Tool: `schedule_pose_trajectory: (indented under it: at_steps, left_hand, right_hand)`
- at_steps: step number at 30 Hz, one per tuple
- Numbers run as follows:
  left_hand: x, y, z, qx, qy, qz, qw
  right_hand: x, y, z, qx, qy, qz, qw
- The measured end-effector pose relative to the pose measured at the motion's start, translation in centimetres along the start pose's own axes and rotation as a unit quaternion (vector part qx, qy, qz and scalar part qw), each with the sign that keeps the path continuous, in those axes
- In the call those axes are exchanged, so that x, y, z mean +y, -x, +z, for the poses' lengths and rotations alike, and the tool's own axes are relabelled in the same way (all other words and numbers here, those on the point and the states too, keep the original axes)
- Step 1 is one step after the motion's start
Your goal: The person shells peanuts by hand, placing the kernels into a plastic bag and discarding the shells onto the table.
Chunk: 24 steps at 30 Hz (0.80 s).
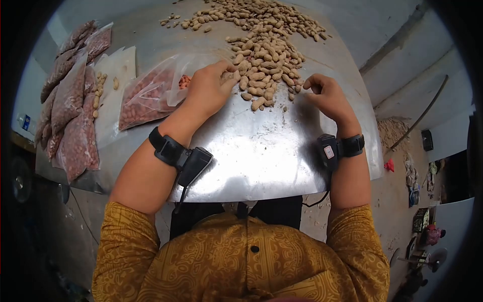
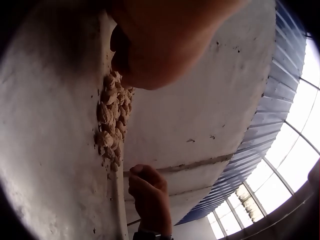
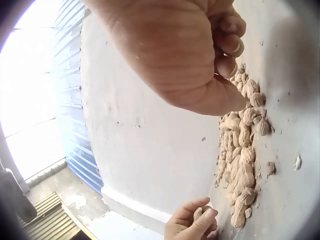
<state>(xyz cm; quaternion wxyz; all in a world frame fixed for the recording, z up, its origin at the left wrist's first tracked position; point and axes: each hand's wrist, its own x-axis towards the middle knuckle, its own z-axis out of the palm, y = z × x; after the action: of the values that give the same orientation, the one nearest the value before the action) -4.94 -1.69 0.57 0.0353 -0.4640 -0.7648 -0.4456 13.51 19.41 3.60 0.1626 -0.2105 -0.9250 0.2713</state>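
Observation:
My left hand (image 1: 209,89) holds an unshelled peanut (image 1: 230,76) between thumb and fingers at the left edge of a peanut pile (image 1: 266,65). In the right wrist view, that peanut shows between the thumb and fingers of the left hand (image 3: 192,222). At the pile's right edge is my right hand (image 1: 329,100), its fingers bent, with a gap between forefinger and thumb and nothing seen in it. Beside the left hand lies a clear plastic bag (image 1: 146,98) of shelled pink peanuts, its mouth toward the hand; a few red kernels (image 1: 184,81) show there.
Several filled bags of peanut kernels (image 1: 70,105) are stacked at the table's left. Some unshelled peanuts (image 1: 99,90) lie on a flat pale bag beside them. The metal table (image 1: 241,161) has a rounded front edge close to the person's body. Shells (image 1: 395,132) are heaped on the floor at right.

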Motion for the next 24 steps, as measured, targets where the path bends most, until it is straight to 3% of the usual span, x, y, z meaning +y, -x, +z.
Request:
schedule_pose_trajectory:
  at_steps: [3,6,12,15,16,18,21,24]
  left_hand:
    - [-0.9,0.1,-0.1,-0.028,-0.088,0.047,0.995]
    - [-0.6,0.1,-0.4,-0.124,-0.138,0.008,0.983]
    - [1.8,0.2,-1.3,-0.19,-0.145,-0.067,0.969]
    - [1.3,0.2,-0.8,-0.153,-0.166,-0.048,0.973]
    - [1.1,0.3,-0.5,-0.124,-0.131,-0.025,0.983]
    - [1.0,0.4,0.0,-0.066,-0.062,0.02,0.996]
    - [1.6,0.6,0.6,-0.049,0.112,0.015,0.992]
    - [2.8,1.3,1.9,-0.069,0.308,-0.033,0.948]
  right_hand:
    - [0.0,0.1,-0.1,-0.024,0.004,0.015,1.0]
    - [-0.7,0.1,1.1,-0.038,0.001,-0.001,0.999]
    - [-0.3,-0.4,2.9,-0.019,0.053,-0.034,0.998]
    - [-0.4,-0.3,2.8,-0.01,-0.015,-0.01,1.0]
    - [-0.5,-0.2,2.8,-0.022,-0.118,0.01,0.993]
    - [-1.0,0.0,2.7,-0.048,-0.319,0.051,0.945]
    - [-2.3,0.3,3.2,-0.075,-0.521,0.081,0.846]
    - [-2.4,0.5,4.0,-0.117,-0.585,0.044,0.801]
